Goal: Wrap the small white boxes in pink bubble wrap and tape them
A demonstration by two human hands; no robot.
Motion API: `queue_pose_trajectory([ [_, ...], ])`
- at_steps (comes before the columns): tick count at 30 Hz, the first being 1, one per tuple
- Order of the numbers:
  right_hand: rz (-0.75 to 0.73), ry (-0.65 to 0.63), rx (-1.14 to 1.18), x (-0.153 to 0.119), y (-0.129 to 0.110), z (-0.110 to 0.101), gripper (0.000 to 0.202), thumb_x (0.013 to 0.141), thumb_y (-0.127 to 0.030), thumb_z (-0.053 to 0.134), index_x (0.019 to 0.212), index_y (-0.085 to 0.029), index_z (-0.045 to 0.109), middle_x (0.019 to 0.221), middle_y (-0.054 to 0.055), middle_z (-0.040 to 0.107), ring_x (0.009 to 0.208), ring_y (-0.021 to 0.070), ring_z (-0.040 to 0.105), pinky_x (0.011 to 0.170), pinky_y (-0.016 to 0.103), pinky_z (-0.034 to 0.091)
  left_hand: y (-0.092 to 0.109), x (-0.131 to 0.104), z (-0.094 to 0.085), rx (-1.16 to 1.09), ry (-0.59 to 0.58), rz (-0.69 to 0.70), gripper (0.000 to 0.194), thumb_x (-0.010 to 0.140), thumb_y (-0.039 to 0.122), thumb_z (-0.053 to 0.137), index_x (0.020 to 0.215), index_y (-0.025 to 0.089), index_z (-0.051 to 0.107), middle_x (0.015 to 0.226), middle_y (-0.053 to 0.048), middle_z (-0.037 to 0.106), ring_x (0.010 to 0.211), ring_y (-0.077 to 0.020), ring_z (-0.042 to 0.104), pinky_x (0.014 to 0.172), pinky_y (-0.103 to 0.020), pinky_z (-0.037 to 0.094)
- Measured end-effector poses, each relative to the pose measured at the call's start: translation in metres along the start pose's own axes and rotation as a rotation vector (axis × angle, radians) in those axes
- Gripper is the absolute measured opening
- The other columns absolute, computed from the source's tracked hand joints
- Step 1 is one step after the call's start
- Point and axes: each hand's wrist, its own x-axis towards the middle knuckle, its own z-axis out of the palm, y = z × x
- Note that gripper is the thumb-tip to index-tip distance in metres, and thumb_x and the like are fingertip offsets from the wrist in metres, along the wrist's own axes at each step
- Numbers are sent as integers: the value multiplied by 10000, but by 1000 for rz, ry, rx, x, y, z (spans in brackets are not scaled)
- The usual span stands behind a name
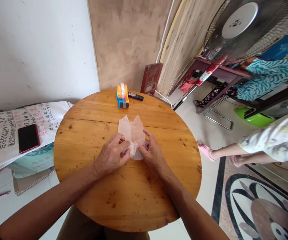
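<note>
The plastic wrap [136, 130] is between my two hands, above the middle of the table [91, 196]. Its near end is bunched at the grip; two translucent flaps extend forward from there, with a notch between their ragged far edges.

Left hand [112, 150]: thumb and forefinger are clamped on the left side of the bunched end. The remaining fingers are curled and the back of the hand faces up. The forearm runs from the grip toward me and outward to the left.

Right hand [154, 151]: the thumb lies on the right side of the bunch, pinching it against curled fingers that are partly hidden. The forefinger is raised and points forward beside the right flap. The wrist is nearly straight, and the forearm angles back to the right.

Directly ahead of the grip, near the far table edge, stands an orange and blue tape dispenser [122, 96]. A small black remote [135, 96] lies just to its right.

Left of the grip, off the table, a phone [28, 138] lies on a printed white sack [3, 133]. Far ahead and right of the grip is a fan [240, 20].
</note>
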Motion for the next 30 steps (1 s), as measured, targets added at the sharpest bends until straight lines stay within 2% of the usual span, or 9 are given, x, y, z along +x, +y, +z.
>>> queue_pose_trajectory([
  [6,24,-15,171,-2,-9,2,652,804,-272,534,1415,-155,341,641,-64,521,532,128,474,516,248,378,10,2,1,98,2,-7,148,852,192,527,844,159,671,877,-79,557,814,-192,549,707,-292,480],
  [12,-14,22,160,-8,-16,7,648,817,-317,587,1407,-150,379,708,-28,563,620,144,550,590,274,458,7,2,4,52,47,13,133,849,197,545,873,166,672,875,-62,554,795,-175,551,694,-276,483],
  [19,-71,50,106,-14,-18,13,607,846,-291,582,1411,-143,419,814,35,649,702,162,609,669,298,504,8,1,4,-50,-23,-69,153,860,195,531,905,163,674,911,-72,561,813,-178,577,720,-290,506],
  [26,18,-127,306,-23,-33,-1,531,897,-262,478,1407,-139,392,1004,95,691,717,151,632,707,325,530,5,-2,7,-216,15,-113,143,838,201,564,940,178,661,948,-63,552,853,-174,588,751,-291,508],
  [30,-2,-198,283,-27,-36,-5,565,857,-211,491,1409,-149,389,1161,138,661,750,144,619,777,352,526,2,-2,2,-379,2,-216,310,746,122,553,1049,157,610,891,-36,554,686,-126,539,624,-253,479],
])
